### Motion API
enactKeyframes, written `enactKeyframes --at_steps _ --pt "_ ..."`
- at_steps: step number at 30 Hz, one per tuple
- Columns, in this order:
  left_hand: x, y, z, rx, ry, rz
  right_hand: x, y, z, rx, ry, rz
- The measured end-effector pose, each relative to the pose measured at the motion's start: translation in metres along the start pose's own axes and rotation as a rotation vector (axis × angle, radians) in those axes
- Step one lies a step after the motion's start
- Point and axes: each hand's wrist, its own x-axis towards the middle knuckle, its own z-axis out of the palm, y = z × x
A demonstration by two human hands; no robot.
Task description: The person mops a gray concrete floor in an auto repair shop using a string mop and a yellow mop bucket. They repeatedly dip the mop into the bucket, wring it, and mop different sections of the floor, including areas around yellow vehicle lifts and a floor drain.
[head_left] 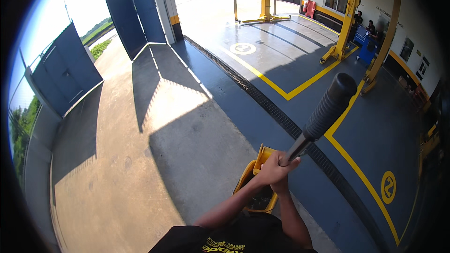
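Note:
A grey pole (295, 150) with a thick black ribbed grip (330, 107) rises slantwise toward the upper right. My left hand (274, 168) is wrapped round the pole below the grip. Just beneath it, partly covered by the left hand and wrist, my right hand (281, 185) appears closed on the same pole. Under my hands and forearms stands a yellow bucket (243, 178) with a raised yellow part at its far side and something dark inside. The pole's lower end is hidden behind my hands and arms.
A dark drain grate (281, 117) crosses the floor diagonally. Yellow lines (262, 78) mark bays beyond it, near yellow lift posts (344, 28). Blue tool carts (366, 49) and people are at the far right. Dark gates (136, 16) stand at the left.

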Motion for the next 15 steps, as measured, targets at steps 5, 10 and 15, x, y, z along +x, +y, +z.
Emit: enactKeyframes --at_steps 5,10,15 --pt "0.001 -0.048 -0.036 0.067 -0.340 0.044 0.004 0.001 0.040 -0.044 0.243 -0.128" --pt "-0.002 -0.015 0.034 0.153 0.376 0.163 0.017 -0.068 0.029 -0.303 0.514 -0.179" --pt "-0.008 -0.060 0.013 -0.030 0.396 0.002 -0.007 -0.081 0.045 -0.567 0.320 -0.039"
